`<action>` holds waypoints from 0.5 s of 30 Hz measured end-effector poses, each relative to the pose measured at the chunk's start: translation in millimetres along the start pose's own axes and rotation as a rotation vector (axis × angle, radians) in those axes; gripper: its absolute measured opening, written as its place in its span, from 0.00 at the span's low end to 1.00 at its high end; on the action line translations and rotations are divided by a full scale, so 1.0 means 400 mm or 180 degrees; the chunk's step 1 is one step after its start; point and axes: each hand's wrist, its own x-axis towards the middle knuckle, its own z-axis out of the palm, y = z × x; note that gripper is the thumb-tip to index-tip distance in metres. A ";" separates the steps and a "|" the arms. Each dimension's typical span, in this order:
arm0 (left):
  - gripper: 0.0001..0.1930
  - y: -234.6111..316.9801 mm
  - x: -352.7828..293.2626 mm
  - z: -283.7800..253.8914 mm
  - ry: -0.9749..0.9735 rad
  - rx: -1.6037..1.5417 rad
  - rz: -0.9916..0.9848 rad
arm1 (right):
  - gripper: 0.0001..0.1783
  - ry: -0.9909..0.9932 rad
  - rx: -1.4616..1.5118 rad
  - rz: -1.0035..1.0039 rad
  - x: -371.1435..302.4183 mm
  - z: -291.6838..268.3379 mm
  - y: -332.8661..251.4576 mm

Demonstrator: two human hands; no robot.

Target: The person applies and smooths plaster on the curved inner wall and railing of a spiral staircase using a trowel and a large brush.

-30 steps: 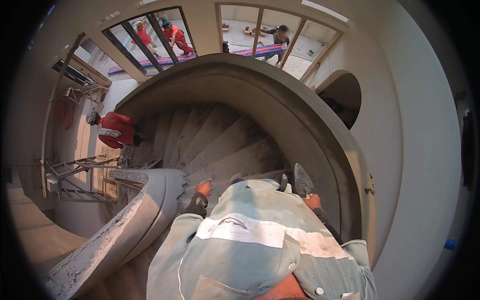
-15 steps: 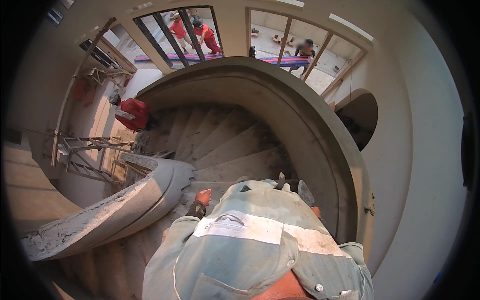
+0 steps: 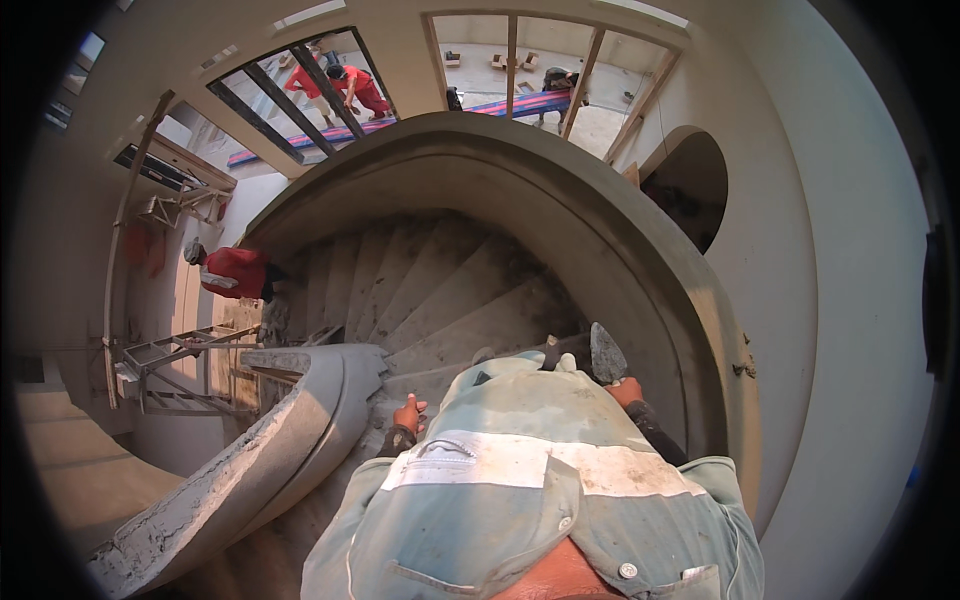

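Note:
In my right hand [image 3: 626,391] is a trowel [image 3: 606,354] with a grey, mortar-smeared blade pointing up and away from me. The fingers are closed around its handle, which is mostly hidden. My left hand [image 3: 408,413] hangs beside my body with its fingers loosely apart and nothing visible in them. It is nearest the rough end of the low left stair wall [image 3: 335,400], without touching it. Below and ahead of me, grey concrete stairs [image 3: 440,290] curve down to the left.
A tall curved parapet [image 3: 590,190] bounds the stairs on the right and far side. At the lower left, a person in red [image 3: 235,272] stands near a ladder-like frame [image 3: 185,350]. Beyond the window openings, several people are around long blue-and-pink striped material [image 3: 520,104].
My right hand and the trowel have come further into view beside my body. My left hand's fingers have loosened. The view has shifted, and the people outside have moved a little.

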 end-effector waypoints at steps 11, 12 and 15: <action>0.25 0.178 0.089 -0.030 -0.0163 0.0318 0.0404 | 0.20 0.0051 0.0411 0.0040 -0.095 0.073 0.033; 0.23 0.176 0.096 -0.018 -0.0100 0.0147 0.0344 | 0.20 0.0120 0.0416 0.0132 -0.109 0.069 0.049; 0.19 0.125 0.109 -0.002 0.0046 -0.0288 0.0356 | 0.21 0.0283 0.0312 0.0244 -0.146 0.069 0.085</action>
